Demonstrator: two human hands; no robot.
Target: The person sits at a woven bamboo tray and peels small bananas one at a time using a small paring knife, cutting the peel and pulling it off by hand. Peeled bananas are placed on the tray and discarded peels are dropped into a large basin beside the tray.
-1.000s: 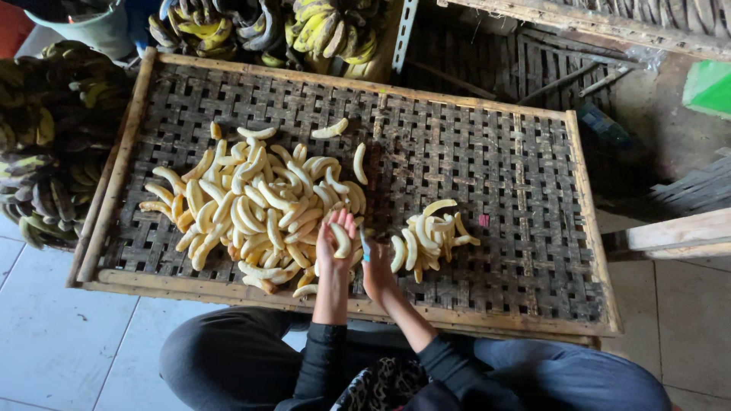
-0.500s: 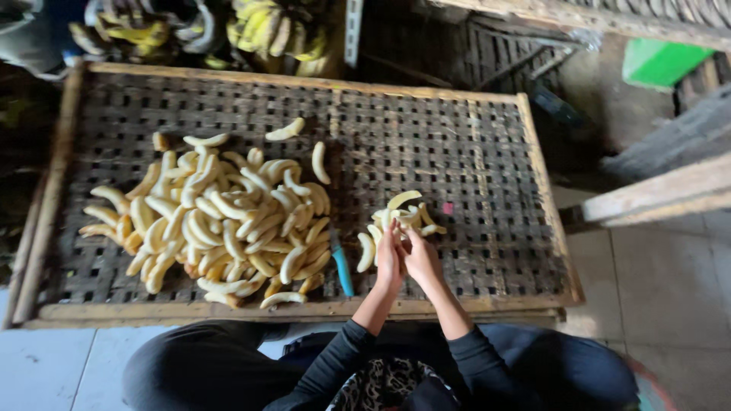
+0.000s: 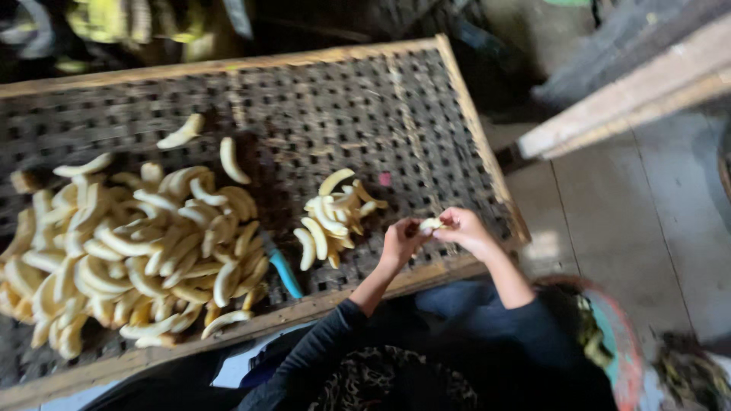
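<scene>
Both my hands meet over the near right corner of a woven drying tray (image 3: 426,91). My left hand (image 3: 400,242) and my right hand (image 3: 464,228) together pinch one peeled banana (image 3: 431,224) between their fingertips. Just left of them lies a small heap of peeled bananas (image 3: 331,217). A much larger pile of peeled bananas (image 3: 129,243) covers the tray's left side. A blue-handled tool (image 3: 283,270) rests on the mesh between the two heaps.
Two loose peeled bananas (image 3: 228,158) lie above the big pile. Bunches of unpeeled bananas (image 3: 129,23) sit blurred beyond the tray's far edge. A wooden plank (image 3: 632,99) crosses at right. A round basket (image 3: 609,342) stands by my right knee.
My view has swung right and closer. My hands moved from the small heap toward the tray's right corner, now holding one banana between them.
</scene>
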